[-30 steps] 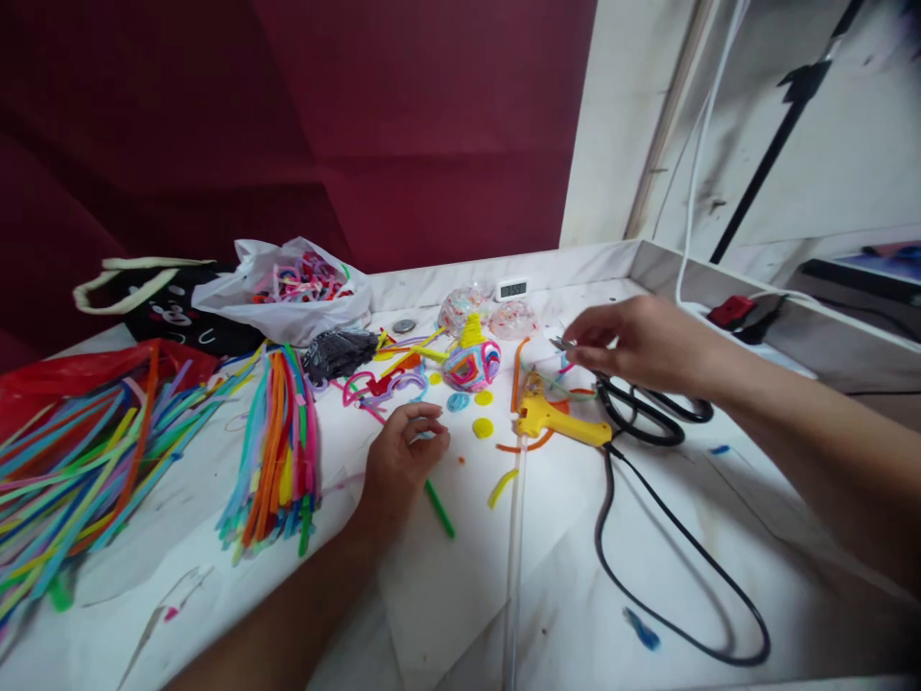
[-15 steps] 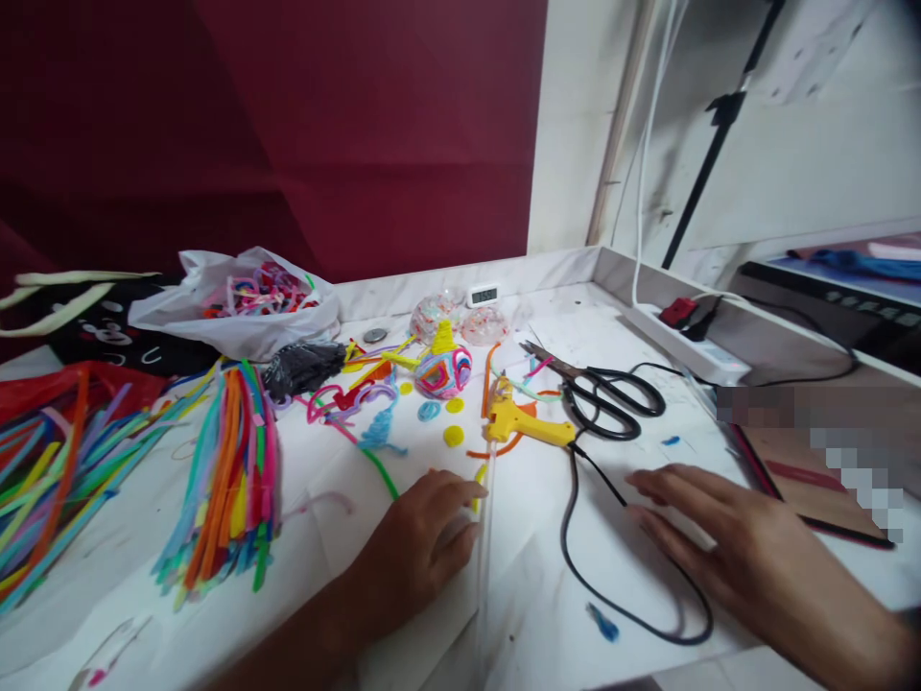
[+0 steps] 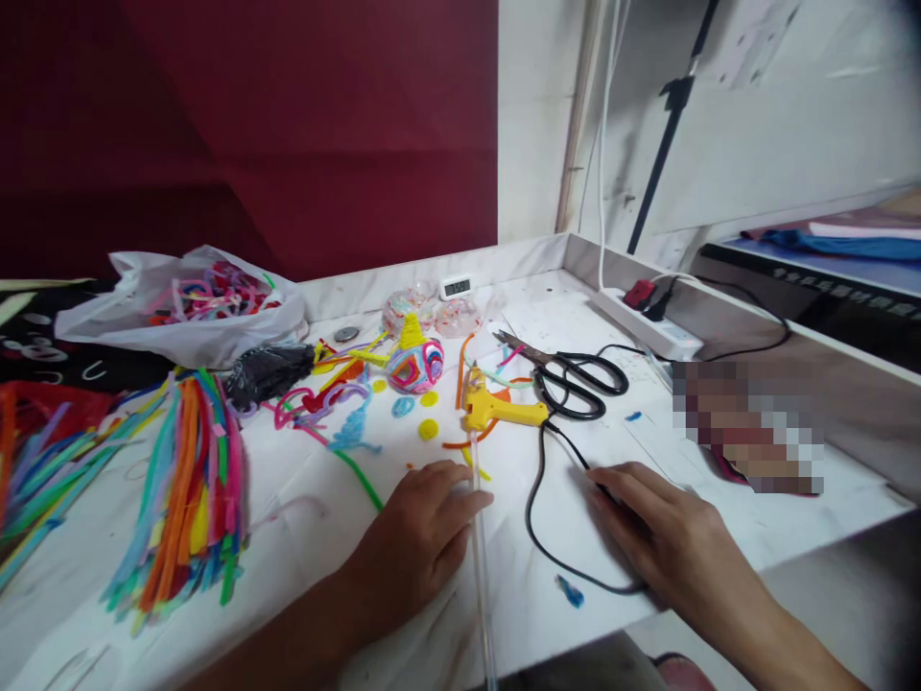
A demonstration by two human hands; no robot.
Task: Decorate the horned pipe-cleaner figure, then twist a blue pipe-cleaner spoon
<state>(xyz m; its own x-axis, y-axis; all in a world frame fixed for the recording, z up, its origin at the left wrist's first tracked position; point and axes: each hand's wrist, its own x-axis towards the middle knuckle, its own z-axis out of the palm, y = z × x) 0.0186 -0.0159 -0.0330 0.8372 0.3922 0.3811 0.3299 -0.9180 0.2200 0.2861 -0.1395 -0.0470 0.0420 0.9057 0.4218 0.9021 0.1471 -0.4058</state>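
My left hand (image 3: 428,528) rests low over the table, its fingers apart, with one fingertip crossing a long clear glue stick (image 3: 481,576). That stick runs out of the back of a yellow glue gun (image 3: 507,411) lying on its side. My right hand (image 3: 666,523) lies over the gun's black cord (image 3: 536,528), fingers stretched out; whether it presses on the cord I cannot tell. Beyond the gun are black-handled scissors (image 3: 576,379). A ball wrapped in coloured pipe cleaners (image 3: 415,367), with a yellow cone on top, sits farther back. Several yellow discs (image 3: 429,429) lie near it.
Bundled pipe cleaners (image 3: 179,489) lie at left, near a white plastic bag (image 3: 273,321) of coloured pieces. A small digital clock (image 3: 456,288) stands at the back. A power strip (image 3: 651,321) lies along the right-hand edging. A blue scrap (image 3: 571,591) is near the front edge.
The view has turned slightly right, so things appear farther left. My right hand has come closer to the cord, and my left fingers now reach across the glue stick.
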